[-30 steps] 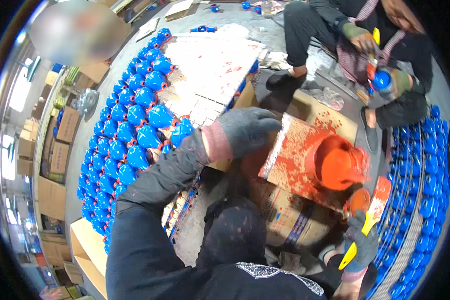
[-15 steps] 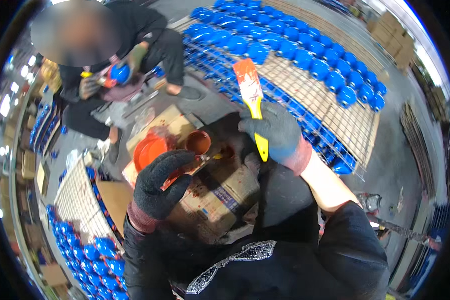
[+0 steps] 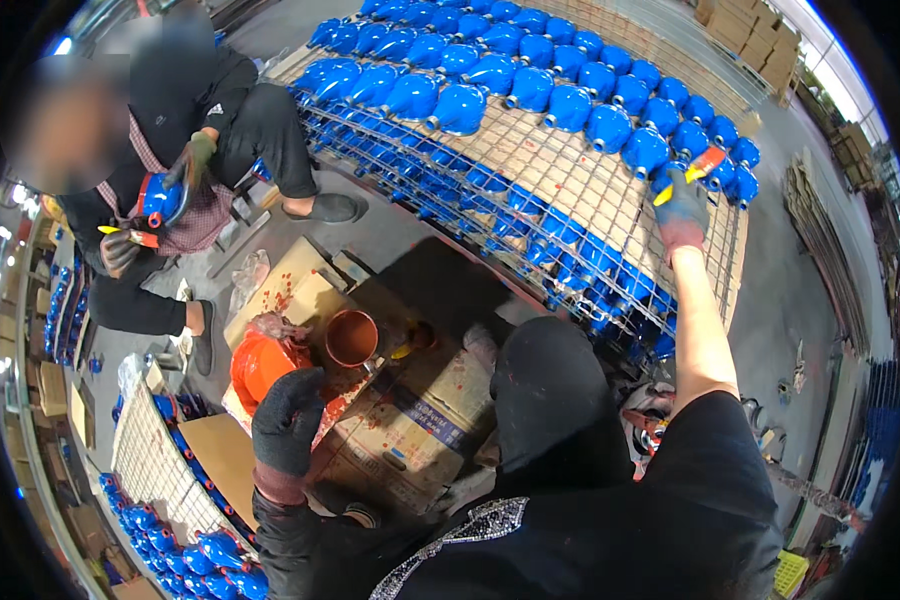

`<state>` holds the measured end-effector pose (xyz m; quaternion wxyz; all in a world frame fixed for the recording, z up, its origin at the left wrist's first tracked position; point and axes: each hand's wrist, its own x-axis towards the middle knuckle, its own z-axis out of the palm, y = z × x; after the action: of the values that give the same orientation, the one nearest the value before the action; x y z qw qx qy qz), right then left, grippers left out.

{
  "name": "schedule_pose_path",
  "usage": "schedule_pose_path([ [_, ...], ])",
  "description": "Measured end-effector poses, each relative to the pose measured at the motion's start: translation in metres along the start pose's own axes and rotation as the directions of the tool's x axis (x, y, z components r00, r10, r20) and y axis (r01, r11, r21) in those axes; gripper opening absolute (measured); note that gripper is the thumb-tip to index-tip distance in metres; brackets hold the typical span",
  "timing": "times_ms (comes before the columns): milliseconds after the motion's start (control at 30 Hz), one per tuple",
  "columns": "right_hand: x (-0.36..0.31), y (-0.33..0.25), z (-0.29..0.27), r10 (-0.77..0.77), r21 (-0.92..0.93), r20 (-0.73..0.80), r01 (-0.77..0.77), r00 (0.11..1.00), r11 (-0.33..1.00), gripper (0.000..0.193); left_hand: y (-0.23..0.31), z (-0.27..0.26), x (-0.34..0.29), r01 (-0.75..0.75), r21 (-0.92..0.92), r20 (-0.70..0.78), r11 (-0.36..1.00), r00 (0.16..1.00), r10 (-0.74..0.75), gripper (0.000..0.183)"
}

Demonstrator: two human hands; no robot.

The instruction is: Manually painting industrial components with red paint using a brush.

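Observation:
At the far right my right hand (image 3: 682,208), in a dark grey glove, is closed around a paintbrush (image 3: 705,162) with a yellow handle and orange-red bristles. That arm is stretched out over the rack. The hand is right at the end of a row of glossy blue rounded housings (image 3: 645,150); whether its fingers touch one I cannot tell. My left hand (image 3: 288,425), in a black glove, is raised with its fingers curled in and nothing visible in them. Just beyond it stand an orange-red tub (image 3: 262,362) and a round pot of red paint (image 3: 352,338).
A wire-mesh rack (image 3: 570,200) carries rows of blue housings on several levels. Paint-spattered cardboard (image 3: 395,440) lies under the pots, with another yellow-handled brush (image 3: 402,352). A seated co-worker (image 3: 260,140) at upper left holds a blue housing and a brush. More housings (image 3: 210,555) fill the lower left.
My right hand has swung away to the far right with the paintbrush, from above my lap to over the rack. My left hand's fingers have curled in. The view has shifted to the right.

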<state>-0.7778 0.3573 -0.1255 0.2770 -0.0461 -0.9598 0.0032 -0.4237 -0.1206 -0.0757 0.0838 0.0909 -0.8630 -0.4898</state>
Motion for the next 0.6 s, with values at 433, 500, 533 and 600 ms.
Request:
schedule_pose_path([
  [433,-0.009,-0.007,-0.072,-0.108,0.501,0.186,0.0,0.977,0.865,0.037,0.009,-0.004,-0.024,0.024,-0.095,-0.046,0.995,0.999,-0.029,0.028],
  [500,-0.03,-0.034,-0.098,-0.33,0.408,-0.015,0.307,0.944,0.86,0.027,0.005,-0.005,-0.027,0.0,-0.14,-0.067,0.99,0.998,-0.009,0.03],
  [533,-0.039,-0.052,-0.121,-0.336,0.557,0.051,0.252,0.941,0.791,0.024,0.001,-0.004,-0.03,0.006,-0.192,-0.07,0.981,0.997,-0.02,0.029],
  [600,-0.056,-0.083,-0.161,-0.41,0.756,0.122,0.183,0.904,0.628,0.021,0.001,-0.005,-0.027,-0.022,-0.193,-0.083,0.981,0.997,0.006,0.03],
])
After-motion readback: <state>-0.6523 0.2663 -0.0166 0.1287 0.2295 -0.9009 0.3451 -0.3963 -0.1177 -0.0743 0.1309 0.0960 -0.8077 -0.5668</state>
